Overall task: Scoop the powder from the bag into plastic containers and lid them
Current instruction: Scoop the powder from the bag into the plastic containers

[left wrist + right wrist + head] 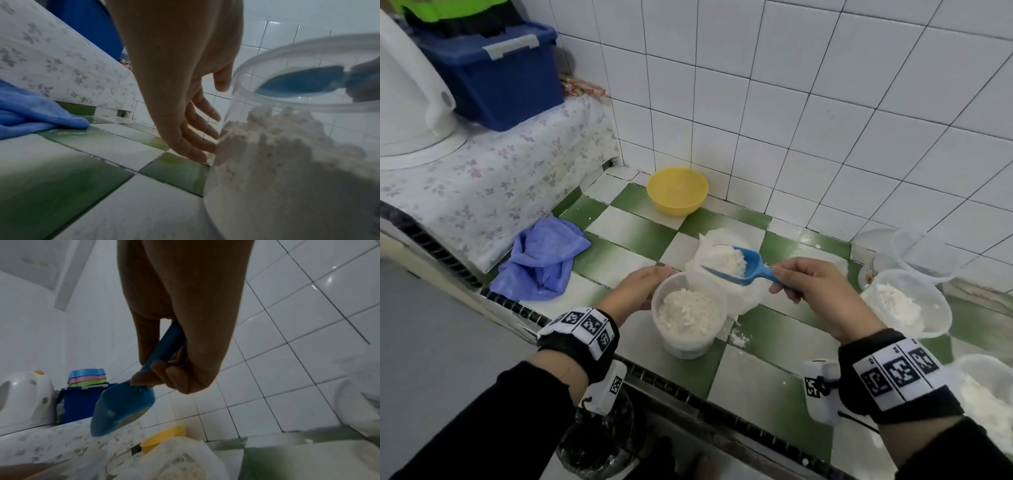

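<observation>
Two hands: both busy, one steadies, one carries.
L hand (643, 289): fingers (202, 128) nearly straight, spread a little, tips touching the side wall of the container (690, 313); no curl round it. Prob. bracing it so it won't slide or tip when powder drops in.
R hand (813, 286): fingers (174, 371) curled tight round the handle of the blue scoop (739, 265), thumb on the other side of the handle. Bowl sticks out past the fingertips, held about level, I'd say so the load stays in.
Scoop load: heaped w/ white powder, hanging over the bag (722, 260), just beyond the container rim from the L fingertips.
Bag: open, thin white plastic, powder inside; stands touching the far side of the container, so the carry is short.
Container fill: powder (688, 313) heaped well up, not yet at the rim; no lid on it.
Other tubs: R of the R hand, one w/ powder (905, 303), unlidded; clear empties (924, 255) behind it.
Spill: dusting of powder on the tiled counter (774, 342) just under the R wrist.
Step, my guess: mid-transfer, tip the scoop in next.
Writing: none readable; only square black/white marker codes on the wristbands (900, 375).
</observation>
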`<state>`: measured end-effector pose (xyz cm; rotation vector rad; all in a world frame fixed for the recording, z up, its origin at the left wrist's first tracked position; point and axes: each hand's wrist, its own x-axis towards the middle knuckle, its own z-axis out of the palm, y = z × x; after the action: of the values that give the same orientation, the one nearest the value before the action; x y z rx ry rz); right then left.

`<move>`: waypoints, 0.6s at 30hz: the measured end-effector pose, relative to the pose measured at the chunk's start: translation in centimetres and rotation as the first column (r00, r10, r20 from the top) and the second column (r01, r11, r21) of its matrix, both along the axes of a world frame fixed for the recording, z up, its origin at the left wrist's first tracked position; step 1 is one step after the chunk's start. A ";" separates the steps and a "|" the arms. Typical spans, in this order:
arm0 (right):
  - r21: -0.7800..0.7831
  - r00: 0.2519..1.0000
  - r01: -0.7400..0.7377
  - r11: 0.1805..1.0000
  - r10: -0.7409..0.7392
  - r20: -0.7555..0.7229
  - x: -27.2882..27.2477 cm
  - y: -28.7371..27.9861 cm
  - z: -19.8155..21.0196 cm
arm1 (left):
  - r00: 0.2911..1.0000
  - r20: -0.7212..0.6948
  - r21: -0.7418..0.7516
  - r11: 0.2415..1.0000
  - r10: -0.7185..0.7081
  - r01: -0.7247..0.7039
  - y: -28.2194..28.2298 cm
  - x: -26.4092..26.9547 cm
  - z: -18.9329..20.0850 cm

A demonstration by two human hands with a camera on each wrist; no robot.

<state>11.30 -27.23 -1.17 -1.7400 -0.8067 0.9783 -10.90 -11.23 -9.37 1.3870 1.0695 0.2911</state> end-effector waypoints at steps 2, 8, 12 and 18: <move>-0.032 0.995 -0.076 0.997 0.078 0.064 -0.9 -0.4 0.8 | 0.997 0.062 -0.063 0.997 0.051 -0.047 -0.9 -0.4 0.3; -0.125 0.836 -0.237 0.963 0.268 0.480 -4.2 -0.6 0.7 | 0.985 0.132 -0.103 0.990 0.109 -0.095 -1.9 -1.2 0.3; -0.089 0.620 -0.330 0.940 0.287 0.730 -5.5 -0.6 -0.8 | 0.979 0.168 -0.117 0.988 0.118 -0.099 -2.2 -1.4 0.4; -0.023 0.620 -0.349 0.937 0.250 0.744 -5.4 -0.9 -1.1 | 0.976 0.158 -0.131 0.983 0.150 -0.130 -2.4 -1.4 0.9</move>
<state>5.93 -28.18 -2.26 -1.9279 -1.6988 0.3545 -12.31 -13.58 -8.47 1.1608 1.0298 0.4316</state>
